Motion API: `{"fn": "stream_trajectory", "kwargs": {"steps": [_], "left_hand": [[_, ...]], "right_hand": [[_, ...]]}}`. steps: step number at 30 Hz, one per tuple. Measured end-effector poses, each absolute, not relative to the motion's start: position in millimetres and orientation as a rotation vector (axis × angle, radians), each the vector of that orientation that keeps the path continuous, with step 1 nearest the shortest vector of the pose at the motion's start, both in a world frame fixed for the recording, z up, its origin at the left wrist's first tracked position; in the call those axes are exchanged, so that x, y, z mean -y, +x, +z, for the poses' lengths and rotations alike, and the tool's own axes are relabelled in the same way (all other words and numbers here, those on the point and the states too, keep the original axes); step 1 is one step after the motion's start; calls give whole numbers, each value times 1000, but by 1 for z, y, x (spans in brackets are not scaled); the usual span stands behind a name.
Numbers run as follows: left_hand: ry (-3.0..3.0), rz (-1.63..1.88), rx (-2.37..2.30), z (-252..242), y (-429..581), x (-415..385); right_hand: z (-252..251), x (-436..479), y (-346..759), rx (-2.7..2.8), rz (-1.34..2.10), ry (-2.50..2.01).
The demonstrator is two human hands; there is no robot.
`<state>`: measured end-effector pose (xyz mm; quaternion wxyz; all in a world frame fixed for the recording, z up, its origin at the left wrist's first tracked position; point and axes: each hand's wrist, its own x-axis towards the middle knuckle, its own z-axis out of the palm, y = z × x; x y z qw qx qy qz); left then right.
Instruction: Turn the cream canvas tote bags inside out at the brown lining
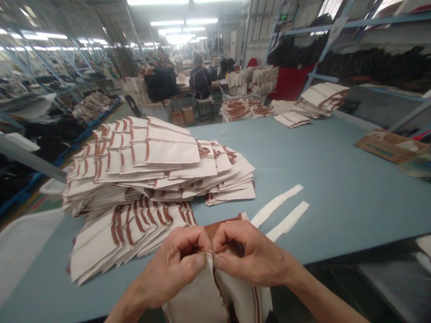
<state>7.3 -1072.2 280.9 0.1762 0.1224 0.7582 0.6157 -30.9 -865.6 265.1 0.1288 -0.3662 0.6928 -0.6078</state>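
Note:
At the near edge of the table, both my hands pinch the top of a cream canvas bag with brown trim (pixel 198 298). My left hand (pixel 177 262) grips the edge between thumb and forefinger. Right beside it, almost touching, my right hand (pixel 251 253) pinches the same seam. The fabric hangs down below my fingers, and a brown strip of it shows behind them. Two cream strap-like pieces (pixel 278 206) stick out from behind my right hand and lie on the table. What exactly is between my fingertips is hidden.
A large stack of cream fabric pieces with brown strips (pixel 168 152) covers the table's left side. A smaller stack (pixel 323 96) lies at the far right, near a cardboard box (pixel 390 144) on the blue-green table (pixel 303 157). People sit at work farther back.

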Motion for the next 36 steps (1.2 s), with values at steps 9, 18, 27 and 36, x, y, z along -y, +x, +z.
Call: {"fn": "stream_trajectory", "kwargs": {"steps": [9,18,27,36], "left_hand": [[346,1556,-2463,293,23,1071],[418,1383,-2510,304,18,1067],[430,1215,-2652,314,32,1062],[334,1264,-2685,306,42,1056]], "right_hand": [[270,876,-12,-2506,-1838,-1263],[275,873,1,-2596,-1792,-1213],[274,867,5,-2533,-1778,-1186],[270,863,0,-2264,-1737,-943]]}}
